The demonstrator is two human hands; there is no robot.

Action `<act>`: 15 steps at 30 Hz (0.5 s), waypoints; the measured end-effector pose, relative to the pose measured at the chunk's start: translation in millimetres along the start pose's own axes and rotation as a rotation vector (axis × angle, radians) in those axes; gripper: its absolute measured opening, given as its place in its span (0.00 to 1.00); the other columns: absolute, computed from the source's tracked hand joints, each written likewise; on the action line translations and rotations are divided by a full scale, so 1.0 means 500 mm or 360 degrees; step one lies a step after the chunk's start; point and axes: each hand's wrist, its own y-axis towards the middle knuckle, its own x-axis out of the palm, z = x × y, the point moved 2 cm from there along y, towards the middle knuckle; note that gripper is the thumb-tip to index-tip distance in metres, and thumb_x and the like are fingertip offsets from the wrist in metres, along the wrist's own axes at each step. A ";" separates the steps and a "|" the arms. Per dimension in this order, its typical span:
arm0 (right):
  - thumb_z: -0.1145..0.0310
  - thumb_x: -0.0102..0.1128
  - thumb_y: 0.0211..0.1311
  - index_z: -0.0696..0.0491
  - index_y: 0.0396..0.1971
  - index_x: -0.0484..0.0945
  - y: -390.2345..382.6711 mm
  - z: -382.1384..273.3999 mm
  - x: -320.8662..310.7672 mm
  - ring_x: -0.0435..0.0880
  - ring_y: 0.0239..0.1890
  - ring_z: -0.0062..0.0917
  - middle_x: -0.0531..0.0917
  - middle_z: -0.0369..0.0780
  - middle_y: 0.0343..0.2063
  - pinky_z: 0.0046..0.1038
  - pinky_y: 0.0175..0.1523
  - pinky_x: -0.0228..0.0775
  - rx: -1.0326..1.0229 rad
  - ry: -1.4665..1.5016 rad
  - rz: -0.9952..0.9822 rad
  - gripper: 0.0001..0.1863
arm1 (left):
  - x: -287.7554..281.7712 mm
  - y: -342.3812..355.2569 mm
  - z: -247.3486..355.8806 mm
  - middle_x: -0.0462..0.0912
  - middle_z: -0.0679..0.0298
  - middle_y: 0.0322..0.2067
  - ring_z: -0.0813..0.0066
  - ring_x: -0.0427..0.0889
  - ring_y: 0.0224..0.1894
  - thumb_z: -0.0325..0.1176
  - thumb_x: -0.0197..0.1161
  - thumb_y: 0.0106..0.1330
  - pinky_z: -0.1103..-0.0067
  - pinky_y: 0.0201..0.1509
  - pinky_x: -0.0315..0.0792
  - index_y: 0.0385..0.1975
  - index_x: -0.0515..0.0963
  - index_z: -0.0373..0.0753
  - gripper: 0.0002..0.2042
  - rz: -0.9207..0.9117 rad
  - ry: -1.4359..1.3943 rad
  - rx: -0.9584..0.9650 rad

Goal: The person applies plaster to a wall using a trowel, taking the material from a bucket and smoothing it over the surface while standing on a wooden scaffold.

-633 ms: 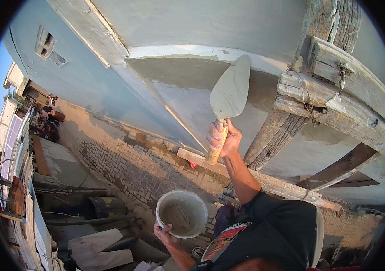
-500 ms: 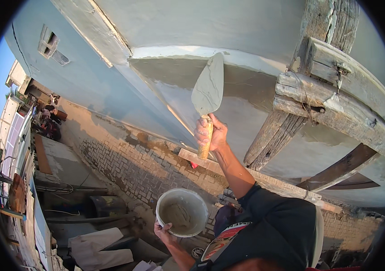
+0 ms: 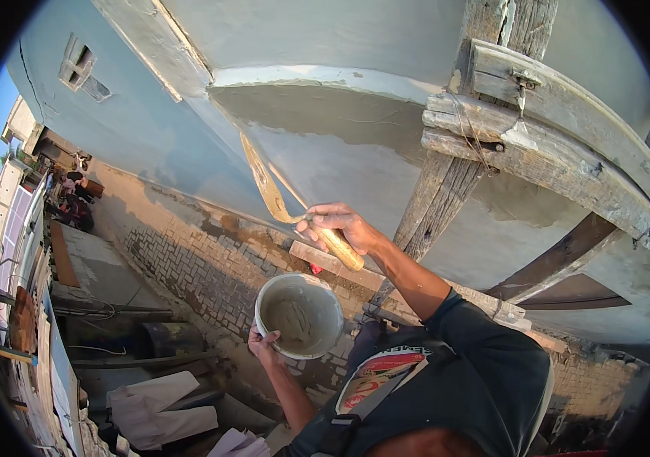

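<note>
My right hand (image 3: pixel 340 227) is closed round the wooden handle of a pointed trowel (image 3: pixel 264 177). The trowel's blade is seen nearly edge-on, its tip up and to the left, close to the wall's edge strip. My left hand (image 3: pixel 264 345) grips the rim of a pale bucket (image 3: pixel 261 316), which has grey wet mortar (image 3: pixel 290 318) in its bottom. Ahead is a wall with a darker band of fresh plaster (image 3: pixel 325 110) beneath a white ledge (image 3: pixel 325 75). The trowel stands apart from that band.
Weathered timber beams (image 3: pixel 538 145) tied with wire jut out at the right. A plank (image 3: pixel 340 263) runs below my right arm. Far down lies a brick-paved alley (image 3: pixel 188 255). Light trousers (image 3: pixel 161 411) hang at the lower left, near a dark barrel (image 3: pixel 172 344).
My right hand has drawn the trowel down and left from the plaster band, turning its blade from face-on to edge-on. The view has shifted slightly; the left hand still grips the bucket.
</note>
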 end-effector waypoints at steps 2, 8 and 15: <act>0.56 0.50 0.74 0.62 0.42 0.75 -0.049 -0.010 -0.001 0.75 0.21 0.19 0.77 0.39 0.24 0.22 0.28 0.70 -0.0069 -0.0343 0.0119 0.20 | 0.017 0.037 -0.017 0.83 0.57 0.41 0.69 0.83 0.38 0.16 0.58 0.32 0.75 0.48 0.77 0.39 0.78 0.28 0.25 -0.0139 -0.0009 -0.0016; 0.50 0.55 0.70 0.63 0.51 0.72 -0.032 -0.063 -0.058 0.81 0.31 0.42 0.81 0.49 0.26 0.41 0.44 0.72 -0.0352 -0.1625 0.1226 0.28 | 0.127 0.063 -0.027 0.83 0.59 0.33 0.70 0.82 0.32 0.15 0.61 0.33 0.74 0.41 0.79 0.27 0.74 0.35 0.16 -0.0195 -0.0058 0.0002; 0.58 0.58 0.68 0.59 0.44 0.79 0.065 -0.014 -0.148 0.79 0.31 0.37 0.82 0.47 0.28 0.37 0.41 0.70 -0.0529 -0.1398 0.1493 0.18 | 0.113 0.050 -0.053 0.83 0.59 0.33 0.70 0.82 0.31 0.15 0.61 0.34 0.74 0.40 0.80 0.27 0.74 0.34 0.16 -0.0184 -0.0045 -0.0066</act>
